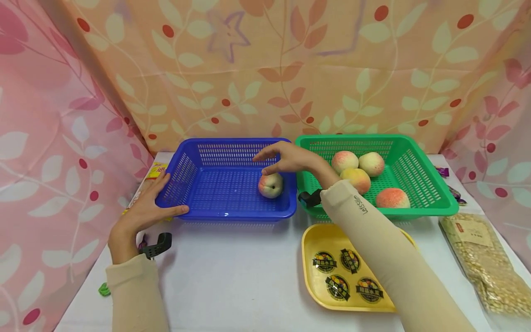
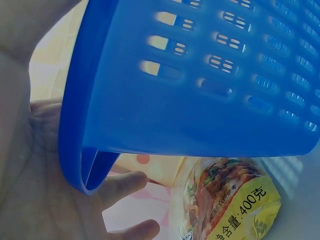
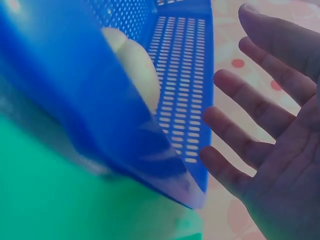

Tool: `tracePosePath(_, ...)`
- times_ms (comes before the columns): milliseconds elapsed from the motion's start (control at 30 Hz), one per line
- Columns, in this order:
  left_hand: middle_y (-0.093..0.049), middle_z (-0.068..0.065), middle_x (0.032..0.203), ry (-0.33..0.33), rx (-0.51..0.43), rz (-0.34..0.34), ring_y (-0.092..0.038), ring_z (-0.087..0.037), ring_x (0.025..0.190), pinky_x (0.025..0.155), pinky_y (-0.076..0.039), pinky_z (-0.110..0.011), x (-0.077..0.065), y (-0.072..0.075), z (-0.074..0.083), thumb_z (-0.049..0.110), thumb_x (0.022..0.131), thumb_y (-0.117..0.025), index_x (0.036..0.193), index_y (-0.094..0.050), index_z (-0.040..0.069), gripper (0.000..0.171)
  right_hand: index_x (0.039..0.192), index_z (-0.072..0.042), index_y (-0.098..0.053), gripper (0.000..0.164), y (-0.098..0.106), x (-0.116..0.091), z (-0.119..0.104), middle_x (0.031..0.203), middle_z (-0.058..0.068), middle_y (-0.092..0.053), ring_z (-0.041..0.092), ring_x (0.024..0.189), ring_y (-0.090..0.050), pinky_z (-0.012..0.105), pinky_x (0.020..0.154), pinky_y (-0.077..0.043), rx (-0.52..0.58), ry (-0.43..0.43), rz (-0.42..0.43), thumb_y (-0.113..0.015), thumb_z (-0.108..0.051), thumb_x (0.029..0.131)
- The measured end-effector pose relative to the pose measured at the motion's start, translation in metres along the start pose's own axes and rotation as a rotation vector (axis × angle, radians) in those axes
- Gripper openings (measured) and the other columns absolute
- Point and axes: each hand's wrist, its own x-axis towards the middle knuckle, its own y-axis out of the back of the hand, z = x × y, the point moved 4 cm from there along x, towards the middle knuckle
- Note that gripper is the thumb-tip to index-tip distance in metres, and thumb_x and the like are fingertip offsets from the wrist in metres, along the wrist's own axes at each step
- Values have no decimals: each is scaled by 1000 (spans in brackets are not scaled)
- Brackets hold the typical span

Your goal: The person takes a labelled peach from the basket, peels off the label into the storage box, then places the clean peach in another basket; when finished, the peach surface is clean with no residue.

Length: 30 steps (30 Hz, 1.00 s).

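A blue plastic basket holds one peach near its right end. My left hand rests against the basket's left rim, thumb and fingers spread. In the left wrist view, the palm touches the blue rim. Over the right end of the basket hovers my right hand, just above the peach. Its fingers are apart and hold nothing in the right wrist view, where the peach shows partly behind the basket wall. The green basket on the right contains several peaches.
A yellow tray with round fruit stickers lies in front of the green basket, partly covered by my right forearm. At the far right is a bag of grains. A yellow-labelled food package lies beside the blue basket; a patterned curtain hangs behind.
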Motion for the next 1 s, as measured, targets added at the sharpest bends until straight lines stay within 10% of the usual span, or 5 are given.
tracePosePath(1000,4,-14,173,-17,-2,8,-2,-51,156,113,-16,-80,1,1,-1,66,81,-73,164,5,26,121,145,-13,-57,58,-18,11,14,151,10,-56,31,143,-47,45,121,-37,-158,-174,-218,-76,-19,91)
